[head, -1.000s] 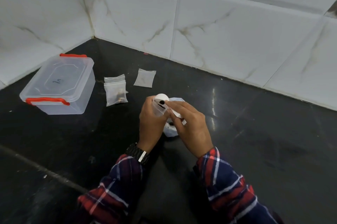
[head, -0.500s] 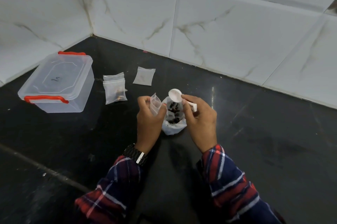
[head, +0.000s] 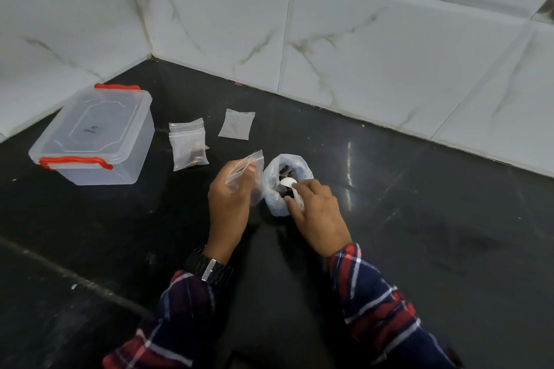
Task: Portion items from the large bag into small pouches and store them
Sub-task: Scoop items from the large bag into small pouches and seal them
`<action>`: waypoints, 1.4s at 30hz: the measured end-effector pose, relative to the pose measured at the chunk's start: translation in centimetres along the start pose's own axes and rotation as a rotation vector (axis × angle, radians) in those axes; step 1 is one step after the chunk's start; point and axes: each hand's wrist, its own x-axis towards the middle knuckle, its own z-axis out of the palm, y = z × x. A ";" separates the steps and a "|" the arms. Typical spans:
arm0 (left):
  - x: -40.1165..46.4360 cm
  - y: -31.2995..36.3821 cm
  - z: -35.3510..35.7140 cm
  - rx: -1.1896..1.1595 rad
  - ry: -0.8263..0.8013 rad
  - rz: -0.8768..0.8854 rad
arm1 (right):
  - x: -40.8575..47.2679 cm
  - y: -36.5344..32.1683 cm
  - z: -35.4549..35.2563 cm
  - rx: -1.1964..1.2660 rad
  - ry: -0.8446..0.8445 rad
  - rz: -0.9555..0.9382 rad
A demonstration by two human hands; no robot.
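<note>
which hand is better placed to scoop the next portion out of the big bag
Right. The right hand already grips the small white plastic spoon, its bowl down inside the open white plastic bag. The left hand is busy holding the small clear pouch beside it.

Bright, even light falls on my white tiled wall [head: 374,38]; below it, my black countertop [head: 419,233] shows 1 streaky vertical glare. Wall lines bow toward the edges. Everything looks slightly soft.

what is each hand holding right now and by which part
The left hand grips a small clear pouch by its lower half, its mouth up. The right hand pinches a white spoon by its handle, the bowl down inside the large bag.
</note>
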 end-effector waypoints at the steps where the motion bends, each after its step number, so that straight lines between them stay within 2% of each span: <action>1: 0.0 0.4 -0.2 -0.015 -0.020 0.004 | 0.2 -0.4 -0.5 0.138 0.035 0.030; 4: -0.1 1.2 -0.6 -0.028 -0.114 0.001 | 0.9 -2.1 -2.4 0.593 0.079 0.103; 6: -0.2 1.5 -0.7 -0.051 -0.156 -0.008 | 1.4 -3.1 -3.4 0.788 0.062 0.100; 10: -0.2 1.6 -0.9 -0.078 -0.211 -0.045 | 1.8 -3.8 -4.0 0.935 0.035 0.073; 15: -0.7 1.8 -1.2 -0.161 -0.226 -0.097 | 1.8 -3.9 -4.3 1.090 0.030 0.124; 22: -1.0 1.5 -1.8 -0.248 -0.232 -0.151 | 1.9 -3.7 -4.6 1.156 0.067 0.181; 29: -0.9 1.9 -1.9 -0.253 -0.135 -0.143 | 1.8 -3.8 -3.7 1.153 -0.060 0.190; 36: -1.0 1.9 -2.1 -0.251 -0.213 -0.181 | 1.9 -4.1 -3.6 1.176 0.035 0.186; 42: -1.0 1.9 -2.0 -0.159 -0.156 -0.129 | 2.1 -4.1 -3.2 1.134 -0.064 0.194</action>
